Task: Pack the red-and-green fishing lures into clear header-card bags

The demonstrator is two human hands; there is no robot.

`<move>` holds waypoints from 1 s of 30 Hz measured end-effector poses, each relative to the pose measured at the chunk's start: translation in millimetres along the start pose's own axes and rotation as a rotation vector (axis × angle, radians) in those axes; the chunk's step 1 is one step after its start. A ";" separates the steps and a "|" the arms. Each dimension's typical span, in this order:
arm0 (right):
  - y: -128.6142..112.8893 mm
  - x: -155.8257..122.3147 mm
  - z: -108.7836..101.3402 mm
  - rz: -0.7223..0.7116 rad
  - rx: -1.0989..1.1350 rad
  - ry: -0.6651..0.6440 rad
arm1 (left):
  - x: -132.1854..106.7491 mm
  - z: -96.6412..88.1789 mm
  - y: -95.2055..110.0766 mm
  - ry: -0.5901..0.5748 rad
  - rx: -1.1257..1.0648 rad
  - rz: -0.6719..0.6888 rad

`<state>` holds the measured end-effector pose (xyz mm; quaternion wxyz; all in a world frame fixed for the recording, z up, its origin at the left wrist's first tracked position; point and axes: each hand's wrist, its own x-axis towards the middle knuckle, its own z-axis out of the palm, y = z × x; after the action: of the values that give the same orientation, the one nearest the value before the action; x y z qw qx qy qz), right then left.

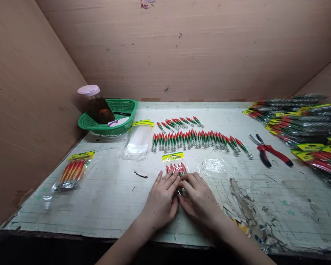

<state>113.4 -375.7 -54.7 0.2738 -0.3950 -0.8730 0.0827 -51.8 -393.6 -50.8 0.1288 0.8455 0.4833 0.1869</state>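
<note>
Both hands down on one small clear bag of red-and-green lures [173, 158], just in from the middle of the near edge of the worktop [110, 209]. Bag lying flat, yellow header toward the far edge, red noses showing just beyond the fingertips. Left hand [161, 195] palm-down over the left side, fingers pretty much straight and resting on the plastic. Right hand [200, 193] on the other side, fingers bent, thumb down by the bag's lower end. Can't tell about any actual pinching from this angle, with the lower half mostly covered.

Past the header, toward the far edge: a long row of loose lures [199, 139] in the same colors, then a shorter slanted row [179, 122] behind. Left of those, a stack of flat clear bags [139, 141], right next to a green basket [99, 127] near the far left corner, with a pink-lidded bottle [99, 110] leaning in it. Closer to the left edge, a bagged set of orange-gold lures [74, 171]. Toward the right edge, red-handled pliers [277, 151], handles spread, plus a big blurry heap of bagged lures [300, 121] up at the far right corner.
</note>
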 end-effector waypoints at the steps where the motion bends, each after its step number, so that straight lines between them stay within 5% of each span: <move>1: -0.3 0.2 0.4 0.003 -0.001 0.003 | 0.2 -1.0 -0.6 -0.001 -0.008 0.005; 17: -6.6 1.8 10.2 0.046 -0.063 0.057 | 3.8 -0.6 -0.3 0.071 -0.064 -0.020; 21: -3.8 -3.9 -9.6 -0.002 -0.032 0.036 | -7.8 -12.0 -2.6 0.024 -0.023 0.023; 26: 17.9 -22.6 -49.2 -0.140 -0.050 -0.014 | -29.9 -34.8 -20.1 0.097 0.128 0.165; 30: 26.4 -31.6 -52.7 -0.442 -0.174 -0.004 | -33.2 -26.8 -21.0 0.246 0.227 0.466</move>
<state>176.0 -384.9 -33.3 0.2486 -0.2164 -0.9426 -0.0538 -95.1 -410.8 -41.5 -0.0728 0.9137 0.3058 0.2575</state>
